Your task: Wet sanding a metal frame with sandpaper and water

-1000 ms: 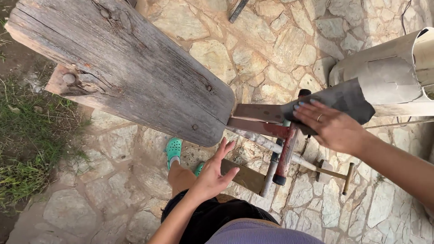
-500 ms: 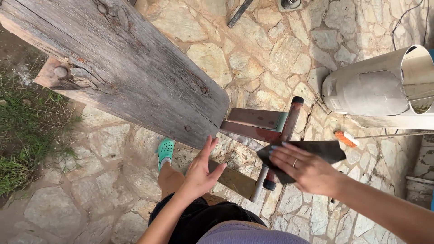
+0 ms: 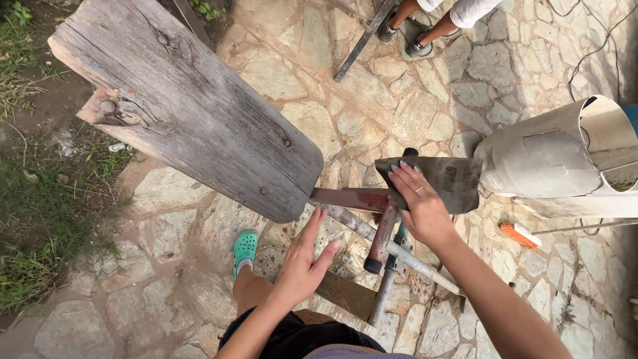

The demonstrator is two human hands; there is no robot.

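Note:
A long weathered grey wooden board slants from the upper left down to a rusty red metal bracket on a metal stand. My right hand presses a dark sheet of sandpaper against the red bracket, just right of the board's rounded end. My left hand hovers with fingers spread below the board's end, next to a grey metal bar of the stand, holding nothing.
A rolled grey sheet-metal tube lies at the right. An orange-handled tool lies on the stone paving. My foot in a green clog is below the board. Another person's feet stand at the top. Grass borders the left.
My right hand has moved the sandpaper up from below the stand onto the red bracket. My left hand stays open under the board's end. The view shifted slightly.

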